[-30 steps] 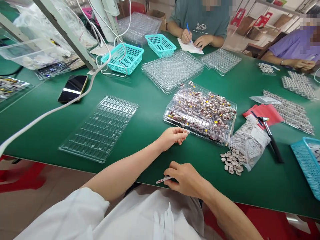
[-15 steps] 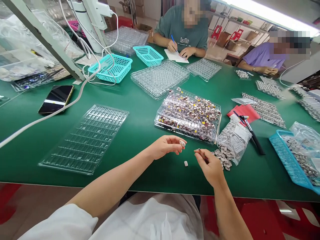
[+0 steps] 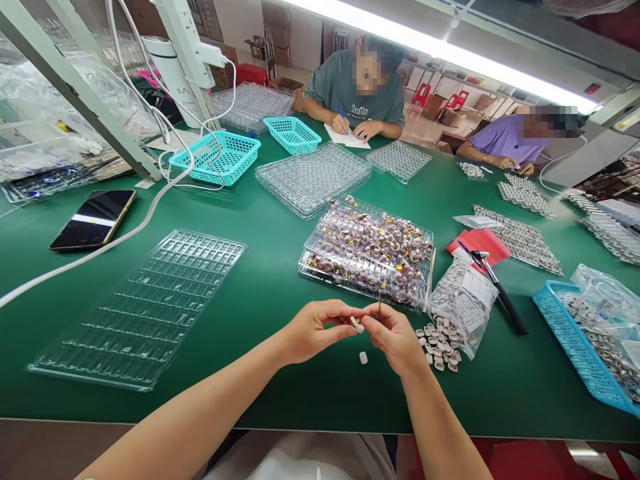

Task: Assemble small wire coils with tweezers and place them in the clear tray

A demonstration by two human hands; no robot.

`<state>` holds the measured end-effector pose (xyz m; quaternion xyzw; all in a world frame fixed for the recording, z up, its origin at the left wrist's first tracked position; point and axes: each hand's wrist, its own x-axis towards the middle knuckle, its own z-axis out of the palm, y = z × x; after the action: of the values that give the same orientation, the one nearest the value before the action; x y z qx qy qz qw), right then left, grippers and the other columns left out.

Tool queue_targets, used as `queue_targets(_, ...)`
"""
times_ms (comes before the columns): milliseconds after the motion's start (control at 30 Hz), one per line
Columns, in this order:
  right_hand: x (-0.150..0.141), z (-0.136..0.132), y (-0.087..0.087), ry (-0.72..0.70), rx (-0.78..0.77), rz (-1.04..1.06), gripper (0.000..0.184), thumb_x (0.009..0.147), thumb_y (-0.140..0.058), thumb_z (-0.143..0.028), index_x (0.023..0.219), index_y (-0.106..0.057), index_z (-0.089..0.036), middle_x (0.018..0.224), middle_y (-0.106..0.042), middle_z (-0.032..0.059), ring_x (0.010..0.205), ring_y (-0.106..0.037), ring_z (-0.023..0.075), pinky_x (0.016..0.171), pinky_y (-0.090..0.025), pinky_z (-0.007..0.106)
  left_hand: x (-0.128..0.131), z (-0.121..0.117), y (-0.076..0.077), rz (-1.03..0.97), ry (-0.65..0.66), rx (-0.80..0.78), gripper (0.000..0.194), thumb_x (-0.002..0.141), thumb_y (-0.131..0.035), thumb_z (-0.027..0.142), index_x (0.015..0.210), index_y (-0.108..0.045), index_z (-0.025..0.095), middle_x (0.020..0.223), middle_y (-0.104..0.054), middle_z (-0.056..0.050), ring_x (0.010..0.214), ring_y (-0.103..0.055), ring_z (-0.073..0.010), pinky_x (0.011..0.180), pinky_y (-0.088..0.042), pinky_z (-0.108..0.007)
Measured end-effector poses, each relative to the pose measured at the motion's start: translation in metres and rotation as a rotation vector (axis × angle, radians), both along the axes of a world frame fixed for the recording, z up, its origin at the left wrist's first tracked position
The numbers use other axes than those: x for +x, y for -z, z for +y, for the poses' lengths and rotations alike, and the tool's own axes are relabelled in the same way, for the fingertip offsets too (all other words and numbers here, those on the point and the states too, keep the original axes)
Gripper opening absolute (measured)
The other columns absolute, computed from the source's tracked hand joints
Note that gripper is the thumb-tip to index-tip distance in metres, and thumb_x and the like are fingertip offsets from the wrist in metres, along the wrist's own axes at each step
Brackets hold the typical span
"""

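Observation:
My left hand (image 3: 320,328) pinches a small white plastic housing (image 3: 357,325) between thumb and fingers, above the green table. Close against it, my right hand (image 3: 395,335) has its fingertips at the same housing. A thin metal tool, apparently tweezers (image 3: 380,305), sticks up from the right hand's grip; its lower part is hidden. One loose pale cap (image 3: 363,358) lies on the table just below the hands. Right of my right hand, several similar pale caps (image 3: 440,343) spill beside a clear plastic bag (image 3: 465,300). Beyond the hands sits a clear tray (image 3: 310,268) filled with small wired white parts.
An unfilled clear blister tray (image 3: 145,307) lies at left, near a phone (image 3: 93,219) and a white cable (image 3: 155,200). A hammer (image 3: 505,300) and a blue basket (image 3: 575,340) are at right. Across the table, one person (image 3: 355,100) writes and another (image 3: 515,140) handles small parts.
My hands have come together; the right has moved left to the white housing held in my left. The camera view has tilted up, so the table things appear lower.

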<state>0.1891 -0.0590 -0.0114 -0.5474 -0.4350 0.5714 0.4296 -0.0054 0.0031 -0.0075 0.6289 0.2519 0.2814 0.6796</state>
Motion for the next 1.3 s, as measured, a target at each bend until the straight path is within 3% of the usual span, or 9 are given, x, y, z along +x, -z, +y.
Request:
queue_targets(100,0.002,-0.002,0.004,-0.009,-0.026,0.046,0.033,0.079,-0.069,-0.048,0.091,-0.065,-0.017,0.063,-0.049,-0.0038,0.048,-0.030,0.0061,0.045,-0.022,0.022,0.000,0.000,-0.003,0.066,0.005,0.036,0.031,0.084,-0.067,0.031,0.112,-0.071,0.018,0.095,-0.070,-0.007,0.085,-0.065,-0.0171,0.080,-0.052,-0.029)
queue_targets(500,0.004,-0.004,0.002,-0.005,-0.042,0.029,0.027,0.076,-0.074,-0.041,0.088,-0.070,-0.017,0.070,-0.061,0.0013,0.054,-0.046,0.0083,0.046,-0.037,0.021,0.001,0.001,-0.003,0.011,-0.020,-0.344,0.020,0.073,-0.077,0.024,0.086,-0.067,0.013,0.080,-0.073,-0.005,0.076,-0.067,-0.0148,0.076,-0.054,-0.028)
queue_targets(667,0.001,-0.005,-0.004,-0.016,-0.031,-0.021,0.025,0.076,-0.074,-0.040,0.089,-0.069,-0.019,0.073,-0.063,0.0019,0.062,-0.053,0.0123,0.053,-0.043,0.024,0.002,0.000,-0.004,0.034,-0.067,-0.318,0.017,0.074,-0.075,0.021,0.088,-0.071,0.013,0.079,-0.074,-0.005,0.075,-0.068,-0.0152,0.074,-0.054,-0.027)
queue_targets(967,-0.009,-0.008,-0.014,0.024,0.030,-0.217,0.019,0.083,-0.066,-0.037,0.089,-0.066,-0.018,0.071,-0.062,0.0013,0.057,-0.051,0.0116,0.052,-0.041,0.024,0.007,-0.006,-0.004,0.154,-0.192,-0.133,0.020,0.074,-0.072,0.021,0.092,-0.076,0.014,0.085,-0.076,-0.006,0.074,-0.069,-0.0164,0.072,-0.055,-0.026)
queue_targets(1300,-0.017,-0.009,-0.008,0.114,0.041,-0.220,0.013,0.083,-0.063,-0.030,0.088,-0.064,-0.018,0.067,-0.058,-0.0017,0.052,-0.046,0.0085,0.047,-0.038,0.021,0.008,-0.011,-0.007,0.071,-0.190,-0.261,0.019,0.074,-0.072,0.024,0.090,-0.076,0.013,0.087,-0.077,-0.009,0.081,-0.072,-0.0217,0.079,-0.058,-0.031)
